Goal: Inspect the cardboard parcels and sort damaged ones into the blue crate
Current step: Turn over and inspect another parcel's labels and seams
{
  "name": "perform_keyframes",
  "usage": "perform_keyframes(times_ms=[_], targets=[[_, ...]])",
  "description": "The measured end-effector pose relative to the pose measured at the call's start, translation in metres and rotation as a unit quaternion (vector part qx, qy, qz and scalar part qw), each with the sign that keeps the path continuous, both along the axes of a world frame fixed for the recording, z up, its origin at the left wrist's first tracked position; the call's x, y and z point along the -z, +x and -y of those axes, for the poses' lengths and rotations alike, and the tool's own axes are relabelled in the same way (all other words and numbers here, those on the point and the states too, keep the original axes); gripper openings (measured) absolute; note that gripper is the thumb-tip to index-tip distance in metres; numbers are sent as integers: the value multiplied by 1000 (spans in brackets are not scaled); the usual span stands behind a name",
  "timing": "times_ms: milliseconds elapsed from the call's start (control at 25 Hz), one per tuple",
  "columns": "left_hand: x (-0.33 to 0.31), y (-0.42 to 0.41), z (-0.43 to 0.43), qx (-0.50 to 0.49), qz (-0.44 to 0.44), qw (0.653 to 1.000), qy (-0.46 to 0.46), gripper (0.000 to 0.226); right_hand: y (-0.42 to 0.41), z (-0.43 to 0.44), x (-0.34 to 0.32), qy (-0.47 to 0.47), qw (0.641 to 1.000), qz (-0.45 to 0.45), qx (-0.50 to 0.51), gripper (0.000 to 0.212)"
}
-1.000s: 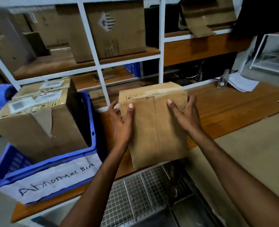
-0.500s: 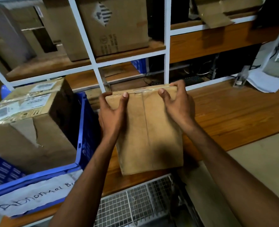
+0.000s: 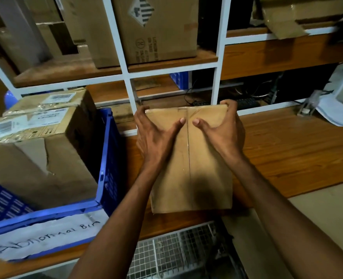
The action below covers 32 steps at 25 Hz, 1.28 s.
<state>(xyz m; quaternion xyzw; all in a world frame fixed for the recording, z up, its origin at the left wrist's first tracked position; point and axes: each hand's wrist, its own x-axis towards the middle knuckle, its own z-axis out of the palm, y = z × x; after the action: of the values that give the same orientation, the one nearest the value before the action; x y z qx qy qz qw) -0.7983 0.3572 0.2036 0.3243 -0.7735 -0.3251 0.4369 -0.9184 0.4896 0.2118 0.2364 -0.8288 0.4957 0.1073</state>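
Two hands grip one brown parcel (image 3: pixel 190 174) by its upper end. The left hand (image 3: pixel 156 137) curls its fingers round the far left corner and the right hand (image 3: pixel 221 135) round the far right corner, while both thumbs press on the near face, almost meeting at the taped seam between them. The lower end hangs unsupported below the palms, above the wooden table (image 3: pixel 287 150); whether it touches the wood I cannot tell. With the hold only at the top, a loosened finger would likely let the parcel slide or tip toward the wire basket (image 3: pixel 176 250) beneath the wrists. Hard thumb pressure beside the seam could dent the board or split the tape, faking damage. Palms also hide part of the face, so a flaw there may be missed. Left of the left fingers, the blue crate (image 3: pixel 106 150) is nearly filled by a torn box (image 3: pixel 35 154), so a rejected parcel might catch its rim.
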Motion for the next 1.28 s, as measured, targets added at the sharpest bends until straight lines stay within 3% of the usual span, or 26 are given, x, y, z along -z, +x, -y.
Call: perform_keyframes(times_ms=[160, 280, 400, 520, 720, 880, 1040, 1280], targets=[[3, -2, 11, 8, -16, 1000, 23, 85, -7, -12, -1, 2, 999, 3, -49, 60], [5, -2, 12, -2, -41, 999, 23, 59, -14, -23, -3, -7, 999, -28, -32, 37], [-3, 2, 7, -17, -73, 997, 37, 42, -14, -27, -7, -31, 999, -21, -25, 25], [-1, 7, 3, -19, -77, 996, 35, 39, -9, -24, -7, -29, 999, -30, 12, 24], [-2, 11, -8, -5, -47, 998, 31, 70, 10, -13, -9, -9, 1000, -15, 20, 67], [1, 10, -11, 1, -22, 1000, -5, 101, 16, -12, -5, -1, 1000, -5, 9, 78], [1, 9, -4, 22, -7, 1000, 7, 107, 11, -15, -8, -10, 999, 21, -23, 84], [12, 10, 0, 41, 13, 999, -11, 119, 10, -24, -3, 18, 997, 32, -65, 109]])
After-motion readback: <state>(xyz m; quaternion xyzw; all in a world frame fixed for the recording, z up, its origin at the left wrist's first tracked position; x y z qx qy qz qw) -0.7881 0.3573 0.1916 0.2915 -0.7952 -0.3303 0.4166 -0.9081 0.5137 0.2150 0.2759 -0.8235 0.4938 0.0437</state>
